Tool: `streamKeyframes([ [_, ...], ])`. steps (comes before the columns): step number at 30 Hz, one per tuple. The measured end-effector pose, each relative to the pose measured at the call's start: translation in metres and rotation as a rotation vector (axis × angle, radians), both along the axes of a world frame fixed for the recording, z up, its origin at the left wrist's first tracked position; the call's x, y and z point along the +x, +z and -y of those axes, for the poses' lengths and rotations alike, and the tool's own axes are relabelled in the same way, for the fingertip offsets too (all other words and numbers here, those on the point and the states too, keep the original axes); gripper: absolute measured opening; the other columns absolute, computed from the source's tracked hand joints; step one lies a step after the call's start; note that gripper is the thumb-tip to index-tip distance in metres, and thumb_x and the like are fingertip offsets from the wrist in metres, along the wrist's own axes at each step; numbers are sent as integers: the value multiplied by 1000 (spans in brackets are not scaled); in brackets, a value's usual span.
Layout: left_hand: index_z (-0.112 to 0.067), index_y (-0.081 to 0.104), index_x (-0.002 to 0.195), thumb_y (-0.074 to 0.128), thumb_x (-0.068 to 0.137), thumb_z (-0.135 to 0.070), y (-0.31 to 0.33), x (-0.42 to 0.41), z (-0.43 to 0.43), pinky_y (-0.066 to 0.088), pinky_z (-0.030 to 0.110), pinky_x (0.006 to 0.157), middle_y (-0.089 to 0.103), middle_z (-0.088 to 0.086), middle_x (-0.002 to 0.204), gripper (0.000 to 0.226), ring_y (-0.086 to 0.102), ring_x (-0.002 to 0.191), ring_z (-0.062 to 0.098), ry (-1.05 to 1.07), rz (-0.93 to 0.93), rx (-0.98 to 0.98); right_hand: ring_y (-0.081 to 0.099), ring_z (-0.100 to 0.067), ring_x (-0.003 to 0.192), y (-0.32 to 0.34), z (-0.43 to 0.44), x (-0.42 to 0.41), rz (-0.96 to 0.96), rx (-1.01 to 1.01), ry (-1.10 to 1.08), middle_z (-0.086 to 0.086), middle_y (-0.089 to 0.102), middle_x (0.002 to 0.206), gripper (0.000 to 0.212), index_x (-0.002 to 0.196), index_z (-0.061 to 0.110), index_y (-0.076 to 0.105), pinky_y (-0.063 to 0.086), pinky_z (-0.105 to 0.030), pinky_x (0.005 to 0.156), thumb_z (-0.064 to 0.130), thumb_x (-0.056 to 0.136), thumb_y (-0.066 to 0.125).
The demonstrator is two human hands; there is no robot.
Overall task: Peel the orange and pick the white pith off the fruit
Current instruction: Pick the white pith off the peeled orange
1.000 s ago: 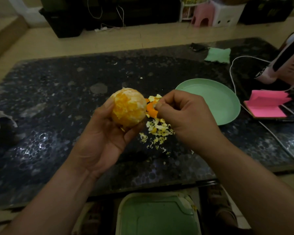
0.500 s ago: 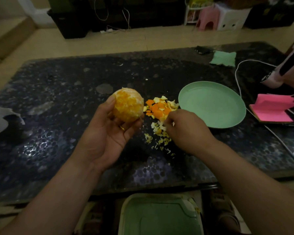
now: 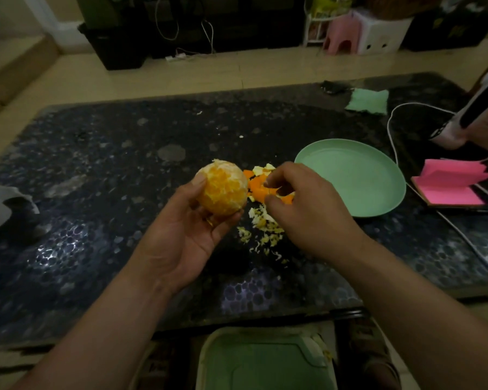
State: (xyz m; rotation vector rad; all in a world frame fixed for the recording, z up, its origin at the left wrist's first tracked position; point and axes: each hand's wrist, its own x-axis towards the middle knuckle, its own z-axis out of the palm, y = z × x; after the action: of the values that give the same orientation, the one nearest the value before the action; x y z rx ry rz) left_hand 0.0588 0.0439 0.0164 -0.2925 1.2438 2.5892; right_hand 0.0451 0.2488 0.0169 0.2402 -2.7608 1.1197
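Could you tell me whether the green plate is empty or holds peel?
Empty: the green plate shows bare surface; the peel scraps lie on the table beside it.

Left hand (image 3: 192, 229) raised palm-up, orange (image 3: 223, 187) cupped by curled fingers and thumb. Right hand (image 3: 307, 212) held just beside it, palm down, fingers bent; any pinch not discernible. Forearms extended forward.

A single head-worn wide-angle view looks forward and down, close over the counter (image 3: 96, 170); left hand (image 3: 181, 237) and right hand (image 3: 307, 212) sit mid-frame, floor (image 3: 237, 71) across the top.
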Motion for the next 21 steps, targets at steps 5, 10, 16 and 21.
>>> streamKeyframes([
  [5,-16,80,120,62,96,-32,4,2,-2,62,32,91,73,13,132,33,72,112,22,-34,-47,-47,69,-6,76,24,8,17,3,-317,77,13,73,82,8,92,31,74,53,-19,66,36,98,73],
  [10,-8,67,136,72,88,-35,0,0,-1,59,33,95,68,16,140,55,67,122,25,-41,-94,-101,68,-1,77,22,6,20,-14,-245,44,16,72,79,5,96,30,76,48,-12,65,35,97,76],
  [16,-4,63,134,70,88,-28,-1,0,-5,59,40,102,73,14,131,53,71,116,25,3,-139,-224,66,-2,79,21,4,20,-46,-136,48,15,71,82,5,96,28,77,55,-23,70,31,98,73],
  [21,-4,64,133,69,88,-28,-1,3,-8,60,38,99,73,13,130,52,71,117,25,2,-152,-249,65,-6,76,18,7,19,-119,-102,49,11,69,81,5,91,24,74,59,-38,71,23,96,72],
])
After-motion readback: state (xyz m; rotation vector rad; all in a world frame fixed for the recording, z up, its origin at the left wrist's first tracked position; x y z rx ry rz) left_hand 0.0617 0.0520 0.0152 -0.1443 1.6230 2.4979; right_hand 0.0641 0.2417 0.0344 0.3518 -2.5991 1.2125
